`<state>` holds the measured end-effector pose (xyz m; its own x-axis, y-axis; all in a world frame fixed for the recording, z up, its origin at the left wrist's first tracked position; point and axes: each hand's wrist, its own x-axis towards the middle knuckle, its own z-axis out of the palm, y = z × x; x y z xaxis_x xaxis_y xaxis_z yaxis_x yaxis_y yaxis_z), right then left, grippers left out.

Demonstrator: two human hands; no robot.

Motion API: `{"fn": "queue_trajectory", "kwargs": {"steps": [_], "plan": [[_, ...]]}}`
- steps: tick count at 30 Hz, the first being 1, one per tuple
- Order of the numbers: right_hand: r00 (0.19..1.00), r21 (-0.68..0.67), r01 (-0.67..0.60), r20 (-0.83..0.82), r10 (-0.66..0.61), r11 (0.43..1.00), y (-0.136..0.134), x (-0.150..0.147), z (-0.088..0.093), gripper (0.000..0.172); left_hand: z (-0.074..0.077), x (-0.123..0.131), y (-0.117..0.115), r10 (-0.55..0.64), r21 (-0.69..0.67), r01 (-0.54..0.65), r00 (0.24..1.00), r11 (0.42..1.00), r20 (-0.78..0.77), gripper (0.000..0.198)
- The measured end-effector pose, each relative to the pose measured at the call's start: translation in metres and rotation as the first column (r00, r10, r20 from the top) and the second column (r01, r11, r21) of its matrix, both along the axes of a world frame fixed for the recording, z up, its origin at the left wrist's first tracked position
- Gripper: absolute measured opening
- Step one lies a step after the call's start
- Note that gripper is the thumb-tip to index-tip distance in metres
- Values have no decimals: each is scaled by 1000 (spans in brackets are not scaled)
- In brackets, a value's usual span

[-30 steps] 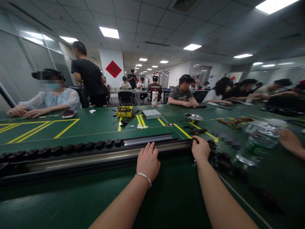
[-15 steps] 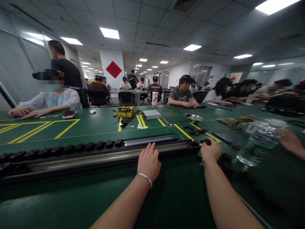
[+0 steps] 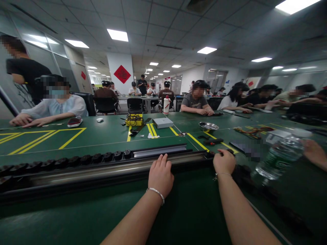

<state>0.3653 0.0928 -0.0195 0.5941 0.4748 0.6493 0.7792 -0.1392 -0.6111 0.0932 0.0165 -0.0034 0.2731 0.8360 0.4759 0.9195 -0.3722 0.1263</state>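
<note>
A long black rail with a shiny metal channel [image 3: 102, 172] lies across the table in front of me. My left hand [image 3: 161, 175] is closed over its right portion, fingers across the top and the thumb hidden. At the rail's right end, my right hand [image 3: 224, 162] has its fingers curled round a small black part [image 3: 232, 151], mostly covered by the hand. Another small black piece [image 3: 209, 154] sits on the rail end beside these fingers. Behind the channel runs a row of several round black parts [image 3: 97, 158], followed by a shorter metal strip [image 3: 160, 150].
A clear water bottle [image 3: 281, 158] stands at right, near another person's hand [image 3: 315, 154]. Dark parts [image 3: 265, 192] lie below it. Farther back are a phone-like slab [image 3: 244, 149], metal bowl [image 3: 208, 126], grey box [image 3: 162, 122] and yellow cable holder [image 3: 134, 119]. People sit around the table.
My right hand has shifted slightly and turned at the rail's end, covering more of the black part. My left hand stays on the rail. A standing person at the left has moved further left.
</note>
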Motion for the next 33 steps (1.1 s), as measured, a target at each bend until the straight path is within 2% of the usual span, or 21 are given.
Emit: {"fn": "queue_trajectory", "kwargs": {"steps": [5,9,12,14,15,18,22,25,33], "plan": [[998,87,-7,62,1,996,1,-8,1,37,0,1,0,-1,-4,1,1000,1000,12,30],[973,113,-132,205,107,985,-5,-38,9,37,-1,1,-1,0,-19,0,1000,1000,18,33],[883,-4,-341,343,321,940,-15,-80,16,38,-2,0,-1,-4,-47,5,1000,999,21,44],[799,-150,-438,388,460,887,-24,-108,19,40,-1,0,-1,-8,-72,10,1000,997,24,53],[753,-265,-463,386,533,846,-28,-121,21,40,0,-1,-2,-8,-86,10,1000,996,25,56],[710,-518,-439,302,637,735,-37,-143,25,41,3,-5,-3,14,-123,-11,1000,992,24,57],[705,-614,-404,264,658,678,-39,-144,30,42,6,-21,-4,96,-126,-91,995,988,34,57],[715,-652,-376,248,654,659,-38,-142,32,42,7,-36,-6,178,-106,-173,983,979,40,59],[766,-657,-303,263,586,691,-42,-147,29,45,7,-82,-15,245,-118,-245,969,962,-19,57]]}}
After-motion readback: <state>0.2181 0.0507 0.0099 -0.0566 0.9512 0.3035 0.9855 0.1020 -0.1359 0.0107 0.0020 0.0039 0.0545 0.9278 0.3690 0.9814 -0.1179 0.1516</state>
